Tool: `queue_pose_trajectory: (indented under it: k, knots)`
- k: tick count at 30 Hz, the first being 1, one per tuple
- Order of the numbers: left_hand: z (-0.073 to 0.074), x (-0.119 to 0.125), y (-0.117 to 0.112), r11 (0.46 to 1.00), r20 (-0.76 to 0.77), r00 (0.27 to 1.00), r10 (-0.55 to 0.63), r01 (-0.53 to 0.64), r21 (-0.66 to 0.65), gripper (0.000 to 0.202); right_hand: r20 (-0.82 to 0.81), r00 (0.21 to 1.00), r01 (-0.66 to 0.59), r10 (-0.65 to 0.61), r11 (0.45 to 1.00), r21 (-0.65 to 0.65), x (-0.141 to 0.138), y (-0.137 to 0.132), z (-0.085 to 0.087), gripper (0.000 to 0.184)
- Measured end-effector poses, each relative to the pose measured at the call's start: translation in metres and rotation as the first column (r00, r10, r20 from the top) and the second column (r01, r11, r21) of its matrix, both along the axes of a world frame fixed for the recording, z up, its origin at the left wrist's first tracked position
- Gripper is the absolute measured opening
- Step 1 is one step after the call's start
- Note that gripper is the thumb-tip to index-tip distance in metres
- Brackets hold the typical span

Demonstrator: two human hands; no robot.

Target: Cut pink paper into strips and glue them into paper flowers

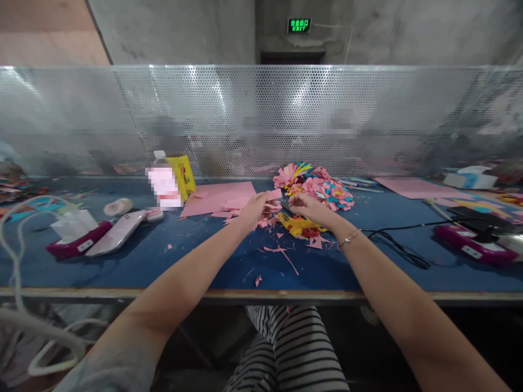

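My left hand is closed in a pinch on a small piece of pink paper above the blue table. My right hand is closed beside it on a dark slim tool, probably scissors, whose tip points at the pink paper. Below the hands lie pink paper scraps and a yellow paper piece. Behind the hands sits a heap of pink paper flowers.
Pink sheets lie behind left, another pink sheet at right. A bottle, yellow box, magenta devices, a black cable and a perforated metal screen surround the work area.
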State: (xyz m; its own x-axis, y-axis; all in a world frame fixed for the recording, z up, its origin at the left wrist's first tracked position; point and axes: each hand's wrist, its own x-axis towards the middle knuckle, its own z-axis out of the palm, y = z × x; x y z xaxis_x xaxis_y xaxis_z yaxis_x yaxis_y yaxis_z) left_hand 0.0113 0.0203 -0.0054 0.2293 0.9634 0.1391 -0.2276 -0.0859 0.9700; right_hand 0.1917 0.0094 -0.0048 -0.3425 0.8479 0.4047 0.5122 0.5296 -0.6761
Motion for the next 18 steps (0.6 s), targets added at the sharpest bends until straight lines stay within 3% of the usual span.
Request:
queue_pose_trajectory:
  k: [4,18]
  knots:
    - [-0.0003,0.0034,-0.0017,1.000,0.030,1.000,0.000,0.000,-0.008,0.021,-0.101,0.995,-0.014,0.014,1.000,-0.001,-0.0054,0.0025,-0.0031,0.023]
    - [0.0026,0.0006,-0.0026,0.999,0.058,0.998,0.015,-0.017,0.040,0.018,-0.190,0.982,-0.047,0.020,0.989,-0.138,-0.0048,-0.0040,0.0027,0.025]
